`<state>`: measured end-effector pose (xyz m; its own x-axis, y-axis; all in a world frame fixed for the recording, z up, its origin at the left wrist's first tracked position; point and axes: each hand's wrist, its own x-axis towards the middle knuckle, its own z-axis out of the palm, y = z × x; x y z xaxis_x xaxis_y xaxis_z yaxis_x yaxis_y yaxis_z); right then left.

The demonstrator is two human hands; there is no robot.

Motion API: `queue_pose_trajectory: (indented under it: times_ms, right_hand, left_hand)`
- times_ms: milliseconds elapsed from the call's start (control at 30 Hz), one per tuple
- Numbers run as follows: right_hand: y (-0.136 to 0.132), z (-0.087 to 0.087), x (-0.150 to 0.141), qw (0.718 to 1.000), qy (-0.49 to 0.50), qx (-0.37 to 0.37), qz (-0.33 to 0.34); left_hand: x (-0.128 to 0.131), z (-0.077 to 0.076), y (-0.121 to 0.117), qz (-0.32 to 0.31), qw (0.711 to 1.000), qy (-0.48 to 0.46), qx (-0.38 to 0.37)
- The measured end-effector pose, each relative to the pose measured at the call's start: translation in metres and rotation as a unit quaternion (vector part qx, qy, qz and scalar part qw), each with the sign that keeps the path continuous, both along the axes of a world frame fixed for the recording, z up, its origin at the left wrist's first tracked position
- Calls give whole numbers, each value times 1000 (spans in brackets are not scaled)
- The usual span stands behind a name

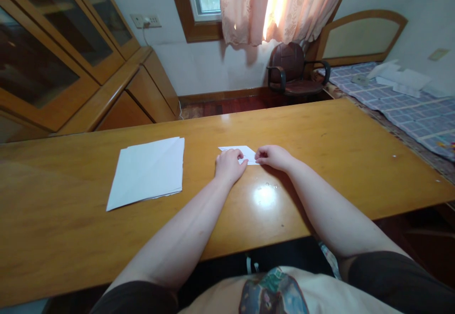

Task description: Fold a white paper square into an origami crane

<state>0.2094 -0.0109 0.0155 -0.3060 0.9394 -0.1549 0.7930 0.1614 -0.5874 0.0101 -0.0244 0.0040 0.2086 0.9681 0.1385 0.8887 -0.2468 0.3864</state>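
Note:
A small folded piece of white paper (pixel 246 152) lies on the wooden table, with slanted ends and crease lines on it. Over its left part rests my left hand (pixel 230 164), fingers bent and pressed down, thumb pointing right along the near edge. At the paper's right corner, my right hand (pixel 273 156) has its fingers curled in a pinch on the tip. Both hands cover parts of the paper, so its full outline is hidden.
A stack of larger white paper sheets (pixel 149 169) lies on the table (pixel 71 238) to the left. Beyond the far edge are a brown armchair (pixel 289 69), a wooden cabinet (pixel 121 105) and a bed (pixel 398 98) with papers on its checked cover.

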Motion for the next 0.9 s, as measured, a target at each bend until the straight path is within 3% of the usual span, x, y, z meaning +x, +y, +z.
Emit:
queue_pose_trajectory:
  times_ms: [200,733,800,900]
  right_hand:
    - [0,0,0,1000,-2,-4,-2]
    - [-1,-2,1,1000,5,-1,-3]
    - [-1,-2,1,1000,7,-4,-4]
    - [-1,-2,-2,1000,0,18,-2]
  left_hand:
    - [-1,5,2,42,998,10,-37]
    - [-41,8,18,89,991,-29,-92]
    - [-47,12,18,124,989,-21,-79]
    - [-45,19,9,155,988,12,14]
